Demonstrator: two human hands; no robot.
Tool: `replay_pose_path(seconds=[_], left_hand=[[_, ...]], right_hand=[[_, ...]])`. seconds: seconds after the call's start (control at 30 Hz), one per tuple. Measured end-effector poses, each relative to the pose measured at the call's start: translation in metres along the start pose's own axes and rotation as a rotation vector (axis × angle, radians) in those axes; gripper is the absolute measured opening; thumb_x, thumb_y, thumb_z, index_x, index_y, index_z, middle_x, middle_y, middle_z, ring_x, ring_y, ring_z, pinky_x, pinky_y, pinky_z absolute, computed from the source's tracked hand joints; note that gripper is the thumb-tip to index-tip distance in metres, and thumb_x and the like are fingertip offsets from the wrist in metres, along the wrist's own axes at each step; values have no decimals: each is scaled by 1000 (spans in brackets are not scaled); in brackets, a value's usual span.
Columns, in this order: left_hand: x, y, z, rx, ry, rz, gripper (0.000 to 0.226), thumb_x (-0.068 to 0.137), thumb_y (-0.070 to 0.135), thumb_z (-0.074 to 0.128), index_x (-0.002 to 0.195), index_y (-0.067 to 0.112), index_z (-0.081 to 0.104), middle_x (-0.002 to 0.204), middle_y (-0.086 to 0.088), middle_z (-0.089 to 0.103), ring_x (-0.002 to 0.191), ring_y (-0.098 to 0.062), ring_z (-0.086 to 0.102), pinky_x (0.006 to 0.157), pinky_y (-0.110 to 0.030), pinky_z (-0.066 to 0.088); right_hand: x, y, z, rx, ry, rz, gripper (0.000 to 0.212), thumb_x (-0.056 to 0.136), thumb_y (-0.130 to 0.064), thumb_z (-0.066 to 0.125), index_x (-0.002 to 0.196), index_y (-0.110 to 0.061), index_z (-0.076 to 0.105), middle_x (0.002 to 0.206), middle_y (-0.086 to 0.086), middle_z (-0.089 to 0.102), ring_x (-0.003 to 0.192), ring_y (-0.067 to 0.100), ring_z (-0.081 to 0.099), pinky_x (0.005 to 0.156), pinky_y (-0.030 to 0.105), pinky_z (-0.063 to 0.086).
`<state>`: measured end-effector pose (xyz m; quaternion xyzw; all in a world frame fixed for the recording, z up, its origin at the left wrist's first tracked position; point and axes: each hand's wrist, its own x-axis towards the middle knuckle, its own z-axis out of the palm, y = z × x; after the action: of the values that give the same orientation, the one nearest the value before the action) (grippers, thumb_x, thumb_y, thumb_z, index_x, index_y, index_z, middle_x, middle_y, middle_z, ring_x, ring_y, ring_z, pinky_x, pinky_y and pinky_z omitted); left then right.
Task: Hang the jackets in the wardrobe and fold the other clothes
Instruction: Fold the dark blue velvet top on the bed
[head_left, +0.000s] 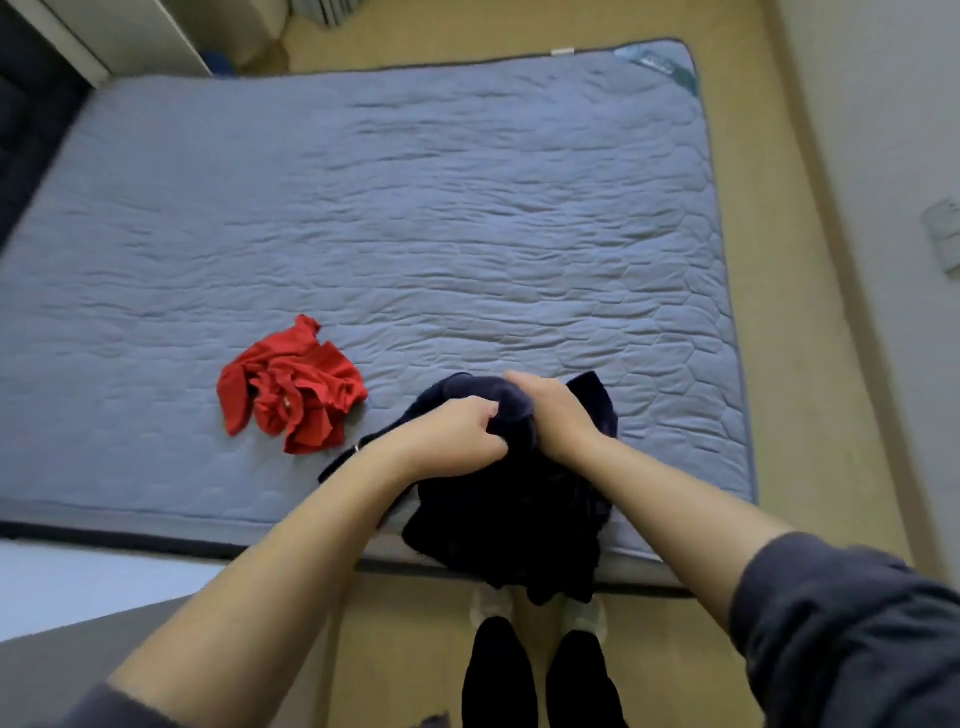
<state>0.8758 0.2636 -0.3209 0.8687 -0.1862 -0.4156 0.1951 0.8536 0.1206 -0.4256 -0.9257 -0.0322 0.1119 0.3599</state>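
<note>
Grey-blue quilted mattress (415, 208), seen from above on my remote feed, lying on a tan floor (810, 415). Left fingers (485, 415): curled, pinching a fold of the dark navy garment (509, 519). Right fingers (519, 378): bent over the top of the same bunched fabric and gripping it, as far as I can judge from the back of the hand. Left hand (457, 441) and right hand (556, 410) sit close together at the garment's upper end. Both forearms are bare, with grey sleeves (841, 623) pushed up near the bottom edge of my view. The navy garment is gathered in a bundle at the near edge of the mattress, its lower part hanging past that edge over the floor. A crumpled red garment (291, 389) lies on the mattress to the left of the hands, apart from the navy one. Below, I see two feet in pale slippers (491, 608) on the floor.
</note>
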Motion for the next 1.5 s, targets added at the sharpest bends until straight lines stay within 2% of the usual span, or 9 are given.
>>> replay_pose_path(seconds=[0.13,0.27,0.5,0.67,0.9,1.07,1.2,1.37,1.5], left_hand=[[-59,1,-60,270,269,-50,29,82,8,47,108,15,58,110,-11,65,101,-30,60,74,-29,43],[-102,-7,-90,426,642,-220,25,85,7,45,108,16,52,111,-13,62,102,-35,60,75,-36,44],[-139,-14,-125,74,866,-313,22,81,8,50,100,14,59,105,-19,65,100,-36,60,76,-37,46],[-176,23,-208,-193,824,-68,11,84,4,51,84,9,61,75,-12,59,76,-28,54,63,-29,39],[-239,90,-260,-396,599,326,9,94,12,55,93,11,64,70,-3,63,54,-10,58,52,-17,49],[-273,114,-281,-217,647,492,13,90,28,60,94,19,68,90,-5,71,80,-17,67,71,-21,56],[-294,130,-289,70,538,586,80,49,79,68,95,14,64,81,-4,66,71,-10,64,64,-21,50],[-272,127,-288,227,219,445,41,75,9,77,113,14,61,102,-8,70,91,-23,69,76,-32,58],[-222,110,-289,302,320,288,24,80,14,74,103,17,66,94,-1,71,87,-18,69,78,-28,56]], right_hand=[[-6,-58,-64,128,273,80,21,74,-5,58,74,-18,42,67,6,53,71,32,55,60,36,35],[-21,-122,-134,181,520,11,31,71,4,52,63,-20,33,54,-1,37,58,23,37,55,34,26],[-53,-196,-290,239,933,61,19,73,0,46,67,-18,46,56,-4,42,60,17,39,53,28,31],[-88,-208,-355,-205,752,148,17,77,0,47,86,-14,52,76,5,55,78,29,53,64,29,37],[-137,-236,-409,181,485,75,39,79,15,33,78,-14,59,68,5,52,60,14,47,50,20,39],[-174,-249,-440,158,466,-12,21,84,2,37,82,-5,56,53,-5,48,43,3,46,40,12,36],[-192,-244,-454,167,395,-2,20,88,-23,47,76,-8,51,57,0,47,45,8,46,42,18,37],[-193,-221,-457,175,108,120,24,88,-25,66,97,-4,63,75,2,71,68,14,69,55,19,52],[-154,-194,-441,-25,27,272,12,81,-10,73,92,-11,69,90,7,72,82,21,70,62,21,52]])
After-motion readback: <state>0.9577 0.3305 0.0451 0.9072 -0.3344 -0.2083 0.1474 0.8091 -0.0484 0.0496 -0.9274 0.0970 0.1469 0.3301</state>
